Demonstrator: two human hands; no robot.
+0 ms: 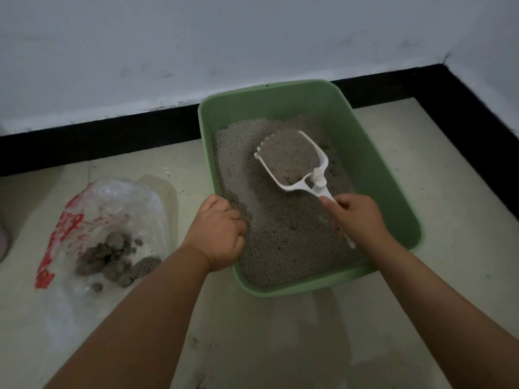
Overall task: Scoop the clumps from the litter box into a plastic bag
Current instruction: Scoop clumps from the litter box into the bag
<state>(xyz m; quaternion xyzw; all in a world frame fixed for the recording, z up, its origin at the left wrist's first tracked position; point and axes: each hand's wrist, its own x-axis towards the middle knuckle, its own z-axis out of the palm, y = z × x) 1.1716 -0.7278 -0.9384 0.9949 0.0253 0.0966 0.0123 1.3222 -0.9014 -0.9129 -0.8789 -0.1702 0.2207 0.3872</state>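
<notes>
A green litter box [373, 164] stands on the floor, filled with grey litter [283, 242]. My right hand [358, 217] grips the handle of a white slotted scoop [292, 161], whose bowl is heaped with litter above the box's middle. My left hand [220, 234] grips the box's left rim, fingers curled over its edge. To the left on the floor lies a clear plastic bag [112, 220] with red print, holding several grey clumps [118, 262].
The box sits close to a white wall [196, 46] with a black skirting strip [98, 141]. Pale floor tiles [280, 346] spread in front of the box and around the bag. A wall corner lies at the far right.
</notes>
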